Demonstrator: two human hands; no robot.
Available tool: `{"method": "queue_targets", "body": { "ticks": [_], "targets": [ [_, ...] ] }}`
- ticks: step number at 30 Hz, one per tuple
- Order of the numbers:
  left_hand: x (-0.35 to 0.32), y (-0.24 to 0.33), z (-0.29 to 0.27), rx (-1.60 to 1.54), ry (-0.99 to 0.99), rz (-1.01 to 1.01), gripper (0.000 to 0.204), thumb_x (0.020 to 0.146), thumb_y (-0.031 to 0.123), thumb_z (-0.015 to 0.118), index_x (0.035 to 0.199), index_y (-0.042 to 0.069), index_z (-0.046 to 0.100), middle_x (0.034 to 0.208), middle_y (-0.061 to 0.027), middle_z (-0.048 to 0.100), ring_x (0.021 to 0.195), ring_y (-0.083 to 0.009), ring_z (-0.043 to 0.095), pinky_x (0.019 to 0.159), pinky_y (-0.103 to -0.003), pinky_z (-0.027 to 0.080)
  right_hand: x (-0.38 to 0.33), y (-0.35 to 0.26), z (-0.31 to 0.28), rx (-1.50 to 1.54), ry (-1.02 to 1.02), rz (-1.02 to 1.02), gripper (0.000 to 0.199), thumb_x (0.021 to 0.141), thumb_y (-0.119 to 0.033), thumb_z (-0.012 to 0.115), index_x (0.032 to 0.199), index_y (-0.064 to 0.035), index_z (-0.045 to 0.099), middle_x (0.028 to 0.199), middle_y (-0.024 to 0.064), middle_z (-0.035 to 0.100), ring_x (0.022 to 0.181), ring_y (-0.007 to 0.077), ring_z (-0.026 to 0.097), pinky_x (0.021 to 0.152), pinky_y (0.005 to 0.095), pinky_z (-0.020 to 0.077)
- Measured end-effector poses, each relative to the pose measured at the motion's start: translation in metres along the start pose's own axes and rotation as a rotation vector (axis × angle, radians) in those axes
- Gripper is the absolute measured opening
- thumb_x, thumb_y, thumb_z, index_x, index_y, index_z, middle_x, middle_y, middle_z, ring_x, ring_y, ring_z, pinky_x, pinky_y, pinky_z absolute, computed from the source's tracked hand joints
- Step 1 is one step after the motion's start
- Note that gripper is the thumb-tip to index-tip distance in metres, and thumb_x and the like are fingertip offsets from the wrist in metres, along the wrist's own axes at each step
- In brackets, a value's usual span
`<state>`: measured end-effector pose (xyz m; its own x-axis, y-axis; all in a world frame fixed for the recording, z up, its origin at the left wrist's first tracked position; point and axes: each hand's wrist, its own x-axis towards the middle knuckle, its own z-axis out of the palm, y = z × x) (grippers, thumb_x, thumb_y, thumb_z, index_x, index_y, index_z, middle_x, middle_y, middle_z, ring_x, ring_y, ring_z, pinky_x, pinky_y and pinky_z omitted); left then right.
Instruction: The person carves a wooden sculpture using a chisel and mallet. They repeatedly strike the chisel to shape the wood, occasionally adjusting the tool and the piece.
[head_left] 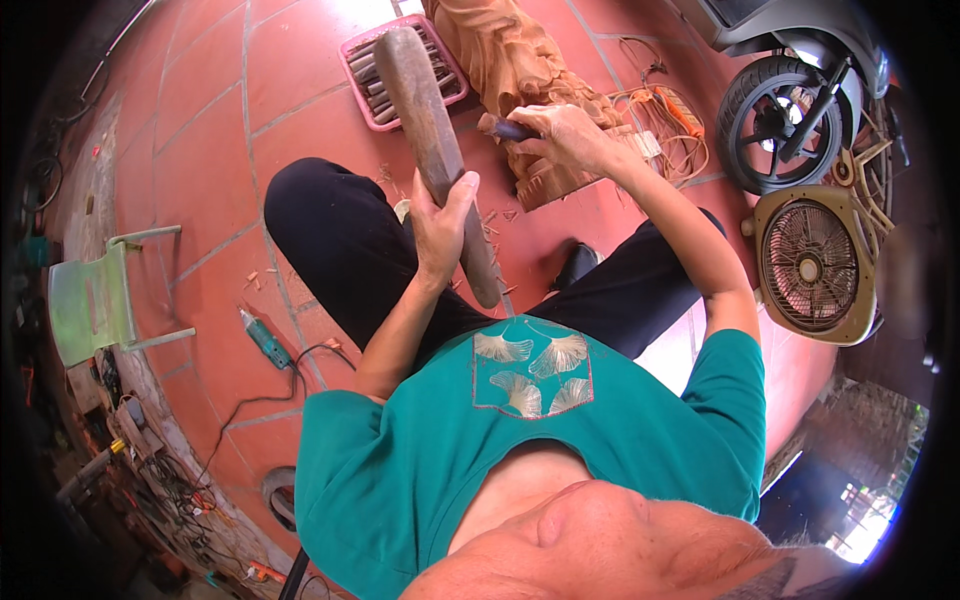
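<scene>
My left hand (pixel 441 225) is wrapped round the middle of a long, worn wooden mallet (pixel 425 110). Its thick end points up and away, and its narrower end hangs over my lap. Farther right, my right hand (pixel 570 138) grips a carving chisel by its dark handle (pixel 512 130), just over a carved wooden sculpture (pixel 505 55). The chisel's blade is hidden, so whether it touches the wood I cannot tell. The sculpture lies on the tiled floor between my knees, with folds and rough shapes cut into it.
Left of the sculpture, a pink basket (pixel 384 126) holds several chisels. An orange power tool (pixel 678 112) with tangled cord lies at right, near a motorbike wheel (pixel 785 120) and a box fan (pixel 810 262). A teal corded tool (pixel 264 340) and green chair (pixel 95 305) are at left.
</scene>
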<state>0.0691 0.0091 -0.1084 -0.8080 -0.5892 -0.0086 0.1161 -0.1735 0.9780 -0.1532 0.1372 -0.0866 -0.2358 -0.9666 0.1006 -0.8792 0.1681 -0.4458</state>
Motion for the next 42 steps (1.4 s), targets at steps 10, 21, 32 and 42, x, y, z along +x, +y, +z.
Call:
{"method": "queue_targets", "body": {
  "ticks": [10, 21, 32, 42],
  "targets": [
    [0.003, 0.017, -0.008, -0.151, -0.019, -0.256, 0.024, 0.096, 0.024, 0.069, 0.105, 0.006, 0.057, 0.078, 0.0012, 0.055, 0.065, -0.0066, 0.053, 0.059, -0.025, 0.045, 0.005, -0.005, -0.016, 0.16, 0.03, 0.229, 0.035, 0.088, -0.026, 0.075, 0.113, -0.0067, 0.062, 0.09, 0.0163, 0.068, 0.084, 0.0322, 0.067, 0.074, 0.0435, 0.0511],
    [-0.003, 0.013, -0.004, -0.025, -0.082, -0.077, 0.025, 0.095, 0.02, 0.069, 0.109, 0.003, 0.057, 0.083, -0.0007, 0.058, 0.071, -0.007, 0.054, 0.064, -0.025, 0.048, 0.01, 0.012, 0.007, 0.102, -0.151, 0.08, 0.037, 0.086, -0.028, 0.075, 0.114, -0.0073, 0.061, 0.093, 0.0191, 0.068, 0.09, 0.0383, 0.067, 0.078, 0.0486, 0.0497],
    [-0.012, 0.003, -0.004, -0.212, -0.05, -0.323, 0.031, 0.099, 0.028, 0.062, 0.113, 0.003, 0.052, 0.069, -0.0042, 0.057, 0.05, -0.0108, 0.054, 0.042, -0.026, 0.046, 0.016, 0.0, 0.011, -0.023, -0.121, 0.023, 0.038, 0.084, -0.025, 0.076, 0.112, -0.0053, 0.062, 0.094, 0.0178, 0.068, 0.09, 0.0393, 0.067, 0.077, 0.0485, 0.0505],
    [-0.006, 0.006, -0.012, -0.18, -0.079, -0.383, 0.03, 0.099, 0.034, 0.061, 0.106, 0.006, 0.052, 0.064, -0.0032, 0.056, 0.045, -0.0105, 0.053, 0.042, -0.024, 0.047, 0.015, 0.001, 0.015, 0.003, -0.075, 0.013, 0.038, 0.085, -0.026, 0.075, 0.114, -0.0039, 0.063, 0.092, 0.0205, 0.07, 0.088, 0.0418, 0.067, 0.078, 0.0492, 0.0517]
  ]
}}
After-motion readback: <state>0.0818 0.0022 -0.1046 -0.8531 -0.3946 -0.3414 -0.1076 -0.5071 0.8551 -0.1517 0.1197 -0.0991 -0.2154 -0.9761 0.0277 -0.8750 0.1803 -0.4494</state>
